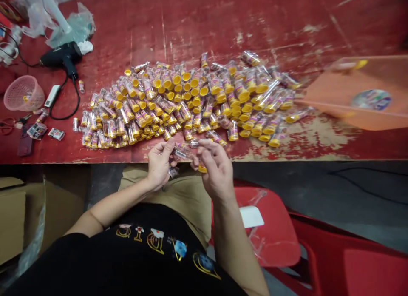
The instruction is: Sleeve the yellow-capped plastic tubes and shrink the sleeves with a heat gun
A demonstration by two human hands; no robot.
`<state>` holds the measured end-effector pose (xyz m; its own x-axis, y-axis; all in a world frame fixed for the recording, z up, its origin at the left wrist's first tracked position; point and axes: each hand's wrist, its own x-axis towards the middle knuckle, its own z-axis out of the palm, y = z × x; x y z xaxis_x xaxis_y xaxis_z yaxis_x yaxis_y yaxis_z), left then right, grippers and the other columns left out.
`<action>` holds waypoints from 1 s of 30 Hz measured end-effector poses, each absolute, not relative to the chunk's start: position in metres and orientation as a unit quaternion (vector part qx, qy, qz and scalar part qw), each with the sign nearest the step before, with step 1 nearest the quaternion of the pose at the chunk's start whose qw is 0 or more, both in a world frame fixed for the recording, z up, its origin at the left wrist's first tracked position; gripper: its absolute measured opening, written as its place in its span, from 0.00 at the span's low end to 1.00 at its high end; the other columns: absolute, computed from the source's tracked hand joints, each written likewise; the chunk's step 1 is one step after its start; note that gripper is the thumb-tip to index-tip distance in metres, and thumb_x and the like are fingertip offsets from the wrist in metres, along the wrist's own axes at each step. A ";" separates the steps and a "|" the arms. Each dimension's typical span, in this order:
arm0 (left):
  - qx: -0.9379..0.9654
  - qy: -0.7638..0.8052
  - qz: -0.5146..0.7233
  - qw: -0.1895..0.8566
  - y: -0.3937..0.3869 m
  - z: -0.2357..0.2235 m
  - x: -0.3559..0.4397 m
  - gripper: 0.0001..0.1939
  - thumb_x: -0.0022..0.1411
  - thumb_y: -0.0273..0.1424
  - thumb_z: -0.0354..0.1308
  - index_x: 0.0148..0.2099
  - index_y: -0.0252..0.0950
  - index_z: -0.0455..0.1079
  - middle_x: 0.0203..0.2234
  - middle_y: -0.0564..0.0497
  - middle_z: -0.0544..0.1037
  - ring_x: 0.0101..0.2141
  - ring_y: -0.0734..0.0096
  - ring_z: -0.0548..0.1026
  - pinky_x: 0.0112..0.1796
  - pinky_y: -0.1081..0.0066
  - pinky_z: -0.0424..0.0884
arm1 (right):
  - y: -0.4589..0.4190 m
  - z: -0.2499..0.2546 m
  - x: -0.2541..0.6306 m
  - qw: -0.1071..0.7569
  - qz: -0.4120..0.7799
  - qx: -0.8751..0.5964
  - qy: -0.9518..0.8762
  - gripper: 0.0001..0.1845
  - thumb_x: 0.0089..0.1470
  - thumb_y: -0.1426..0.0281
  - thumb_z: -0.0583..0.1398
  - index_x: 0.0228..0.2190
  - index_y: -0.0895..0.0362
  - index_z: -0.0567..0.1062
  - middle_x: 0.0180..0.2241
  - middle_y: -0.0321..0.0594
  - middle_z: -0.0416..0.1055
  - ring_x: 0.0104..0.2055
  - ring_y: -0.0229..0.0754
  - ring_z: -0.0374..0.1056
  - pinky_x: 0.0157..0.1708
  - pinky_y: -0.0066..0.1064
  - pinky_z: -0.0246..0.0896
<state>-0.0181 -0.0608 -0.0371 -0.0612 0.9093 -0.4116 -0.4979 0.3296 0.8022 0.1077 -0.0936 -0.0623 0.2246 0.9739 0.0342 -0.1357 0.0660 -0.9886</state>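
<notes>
- Holds a clear tube (181,152) with a barcode low over the near table edge, pinched between thumb and fingers of the left hand (159,163), barely parted.
- Curls the fingers of the right hand (217,166) nearly closed around a yellow cap (202,169), just beside the tube; too blurred to tell whether joined to it.
- Just beyond, on the red table (223,19), spreads into a wide pile of tubes (178,92), clear-walled, yellow-capped, with purple-and-white printing inside.
- To the right of the pile, shows an orange container (338,87) with a round printed piece and a yellow-ended item in it.
- To the left, shows a pink basket (24,84) with a few small yellow and clear pieces inside, near a black blower (63,57).
</notes>
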 end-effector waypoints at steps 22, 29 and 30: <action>0.296 0.420 0.458 0.726 -0.073 -0.022 -0.027 0.33 0.41 0.48 0.80 0.40 0.37 0.68 0.32 0.55 0.79 0.24 0.78 0.75 0.19 0.79 0.70 | -0.142 -0.028 0.123 0.480 0.245 -0.539 -0.647 0.33 0.70 0.68 0.54 0.72 0.45 0.57 0.57 0.50 0.68 0.57 0.47 0.70 0.53 0.43 0.75; 0.337 0.396 0.404 0.752 -0.073 -0.018 -0.034 0.38 0.48 0.47 0.78 0.58 0.42 0.71 0.38 0.52 0.82 0.21 0.80 0.74 0.19 0.79 0.69 | -0.143 -0.026 0.124 0.589 0.291 -0.483 -0.578 0.29 0.57 0.70 0.70 0.59 0.43 0.77 0.51 0.44 0.75 0.49 0.45 0.76 0.41 0.36 0.80; 0.343 0.393 0.402 0.753 -0.073 -0.020 -0.035 0.38 0.48 0.47 0.78 0.58 0.42 0.71 0.38 0.52 0.82 0.21 0.81 0.73 0.19 0.79 0.69 | -0.142 -0.026 0.124 0.591 0.284 -0.487 -0.576 0.27 0.57 0.70 0.70 0.58 0.44 0.79 0.50 0.44 0.76 0.48 0.45 0.76 0.41 0.36 0.80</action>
<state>-0.0345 -0.0733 -0.0200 0.3684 0.8749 -0.3145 -0.3358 0.4406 0.8325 0.1238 -0.1424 -0.0256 0.1741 0.8978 0.4045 0.2252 0.3636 -0.9039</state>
